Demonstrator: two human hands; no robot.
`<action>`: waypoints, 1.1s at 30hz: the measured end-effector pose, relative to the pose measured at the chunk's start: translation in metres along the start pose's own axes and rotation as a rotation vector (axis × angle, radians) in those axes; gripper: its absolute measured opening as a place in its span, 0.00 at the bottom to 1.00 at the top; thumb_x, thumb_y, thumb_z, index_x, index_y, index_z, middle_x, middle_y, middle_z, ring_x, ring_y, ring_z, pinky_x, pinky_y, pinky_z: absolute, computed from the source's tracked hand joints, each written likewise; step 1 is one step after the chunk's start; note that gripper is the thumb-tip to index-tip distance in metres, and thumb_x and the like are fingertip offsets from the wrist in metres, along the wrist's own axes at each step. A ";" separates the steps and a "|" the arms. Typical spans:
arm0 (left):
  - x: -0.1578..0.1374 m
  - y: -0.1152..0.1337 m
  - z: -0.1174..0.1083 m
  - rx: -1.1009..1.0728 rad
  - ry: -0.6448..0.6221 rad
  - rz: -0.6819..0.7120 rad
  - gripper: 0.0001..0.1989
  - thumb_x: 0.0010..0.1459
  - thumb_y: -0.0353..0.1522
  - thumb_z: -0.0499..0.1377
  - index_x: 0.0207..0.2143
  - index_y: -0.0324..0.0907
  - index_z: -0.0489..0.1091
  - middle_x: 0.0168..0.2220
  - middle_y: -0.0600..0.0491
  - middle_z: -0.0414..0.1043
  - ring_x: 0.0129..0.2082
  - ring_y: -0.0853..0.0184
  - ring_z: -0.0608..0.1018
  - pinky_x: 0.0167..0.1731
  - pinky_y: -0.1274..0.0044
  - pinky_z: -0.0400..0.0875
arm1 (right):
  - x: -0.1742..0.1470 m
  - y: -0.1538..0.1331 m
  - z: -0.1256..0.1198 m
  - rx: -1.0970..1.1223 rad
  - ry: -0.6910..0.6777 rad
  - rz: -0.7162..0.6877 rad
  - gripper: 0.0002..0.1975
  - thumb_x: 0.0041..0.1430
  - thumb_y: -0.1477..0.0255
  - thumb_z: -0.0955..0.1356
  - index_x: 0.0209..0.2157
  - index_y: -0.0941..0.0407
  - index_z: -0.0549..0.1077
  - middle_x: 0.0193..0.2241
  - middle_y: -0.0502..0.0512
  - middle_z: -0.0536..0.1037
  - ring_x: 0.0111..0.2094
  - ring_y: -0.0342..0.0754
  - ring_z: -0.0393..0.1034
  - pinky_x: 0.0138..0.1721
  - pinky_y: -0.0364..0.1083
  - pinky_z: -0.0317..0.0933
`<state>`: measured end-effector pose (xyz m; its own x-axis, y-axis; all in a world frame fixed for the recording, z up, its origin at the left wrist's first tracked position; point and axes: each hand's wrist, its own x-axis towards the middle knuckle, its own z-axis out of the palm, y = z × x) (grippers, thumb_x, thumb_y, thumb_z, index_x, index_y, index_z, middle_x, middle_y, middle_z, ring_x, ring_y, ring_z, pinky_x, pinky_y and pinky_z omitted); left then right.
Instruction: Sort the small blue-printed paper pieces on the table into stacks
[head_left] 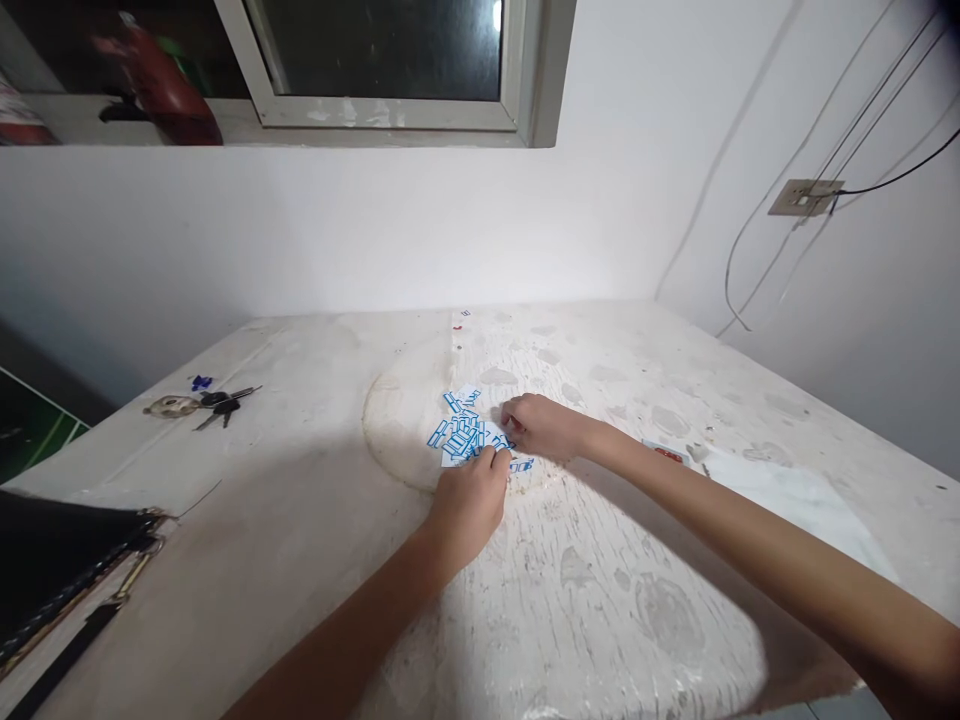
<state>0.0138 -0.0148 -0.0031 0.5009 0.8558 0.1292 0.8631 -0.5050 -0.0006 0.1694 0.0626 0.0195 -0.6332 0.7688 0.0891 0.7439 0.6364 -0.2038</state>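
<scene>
A small heap of flat white pieces with blue outlines lies on the light patterned table. At the near edge of the heap, my left hand is closed, its thumb and fingers pressed together over the pieces. My right hand is at the heap's right side, fingers curled inward and closed. What sits between the fingertips of either hand is too small or hidden to make out. A few pieces show between and under the two hands.
Keys lie at the left, beyond a black zipped pouch. A white sheet and a small red-marked packet lie at the right, near my forearm. Behind the table are a wall, a window and a socket with cables.
</scene>
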 end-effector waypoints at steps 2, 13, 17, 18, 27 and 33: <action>0.000 0.000 0.000 -0.008 -0.007 -0.005 0.11 0.60 0.27 0.40 0.37 0.42 0.61 0.34 0.50 0.66 0.31 0.67 0.71 0.22 0.77 0.58 | -0.003 0.001 -0.001 0.012 0.011 0.015 0.07 0.49 0.77 0.62 0.29 0.61 0.71 0.29 0.59 0.72 0.29 0.46 0.64 0.29 0.41 0.53; 0.003 -0.001 -0.002 -0.014 -0.048 -0.036 0.11 0.59 0.27 0.41 0.39 0.42 0.61 0.35 0.50 0.66 0.29 0.68 0.71 0.22 0.78 0.59 | 0.000 -0.006 -0.004 0.005 -0.033 0.046 0.13 0.50 0.72 0.64 0.38 0.62 0.70 0.34 0.63 0.71 0.35 0.51 0.66 0.33 0.43 0.56; 0.003 -0.001 0.000 0.015 -0.032 -0.012 0.12 0.60 0.28 0.40 0.39 0.42 0.61 0.35 0.50 0.66 0.28 0.67 0.71 0.21 0.77 0.57 | 0.003 -0.010 -0.006 0.051 -0.055 0.120 0.15 0.47 0.73 0.65 0.39 0.62 0.70 0.34 0.63 0.72 0.33 0.50 0.66 0.31 0.43 0.55; 0.003 -0.001 0.000 0.018 -0.028 -0.006 0.12 0.60 0.28 0.40 0.39 0.42 0.61 0.35 0.50 0.66 0.27 0.67 0.71 0.20 0.77 0.56 | 0.004 -0.010 -0.006 0.080 -0.047 0.142 0.15 0.46 0.74 0.65 0.39 0.62 0.70 0.34 0.62 0.72 0.32 0.49 0.66 0.30 0.42 0.55; 0.002 0.000 -0.003 0.004 -0.043 -0.017 0.11 0.60 0.27 0.41 0.38 0.42 0.61 0.35 0.50 0.66 0.29 0.68 0.71 0.22 0.78 0.57 | -0.002 0.004 0.006 0.618 0.111 0.301 0.04 0.43 0.77 0.64 0.24 0.60 0.70 0.18 0.48 0.67 0.21 0.40 0.61 0.22 0.40 0.51; 0.002 0.000 -0.002 0.003 -0.037 -0.009 0.11 0.61 0.29 0.40 0.37 0.42 0.60 0.35 0.51 0.67 0.28 0.68 0.71 0.21 0.78 0.55 | -0.035 0.007 0.000 0.780 0.233 0.446 0.06 0.46 0.72 0.64 0.26 0.61 0.70 0.19 0.50 0.67 0.21 0.40 0.59 0.23 0.41 0.52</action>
<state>0.0148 -0.0134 -0.0010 0.4949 0.8640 0.0925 0.8678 -0.4969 -0.0022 0.1964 0.0398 0.0148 -0.2016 0.9792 0.0214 0.5006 0.1218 -0.8571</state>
